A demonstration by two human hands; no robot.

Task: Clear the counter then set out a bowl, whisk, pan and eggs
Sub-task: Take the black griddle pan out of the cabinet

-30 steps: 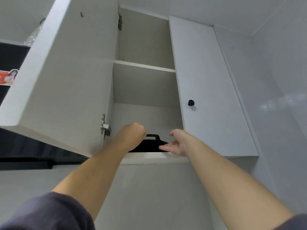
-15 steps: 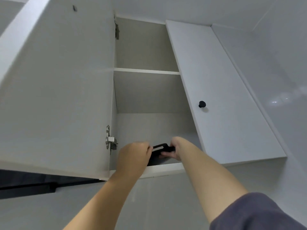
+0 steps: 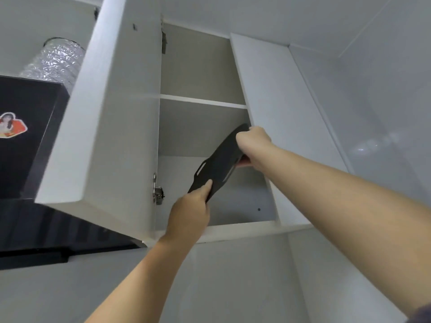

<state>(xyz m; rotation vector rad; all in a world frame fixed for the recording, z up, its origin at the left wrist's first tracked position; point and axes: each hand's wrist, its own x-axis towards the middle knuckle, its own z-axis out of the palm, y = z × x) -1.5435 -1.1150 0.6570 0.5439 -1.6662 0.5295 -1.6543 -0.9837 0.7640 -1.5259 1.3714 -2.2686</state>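
Observation:
A flat black board (image 3: pixel 221 159) with a slot handle is tilted on edge inside the lower compartment of the open white wall cabinet (image 3: pixel 217 229). My left hand (image 3: pixel 190 213) grips its lower corner from below. My right hand (image 3: pixel 253 148) holds its upper right edge, up by the closed right door. No bowl, whisk, pan or eggs are in view.
The cabinet's left door (image 3: pixel 105 117) swings out wide above my left arm. The right door (image 3: pixel 286 127) is closed. An inner shelf (image 3: pixel 203 101) divides the cabinet. A black range hood (image 3: pixel 25 136) with a foil duct (image 3: pixel 56 61) is at left.
The black board lay flat on the cabinet floor; now both hands have lifted and tilted it up on edge. My right hand has risen toward the shelf.

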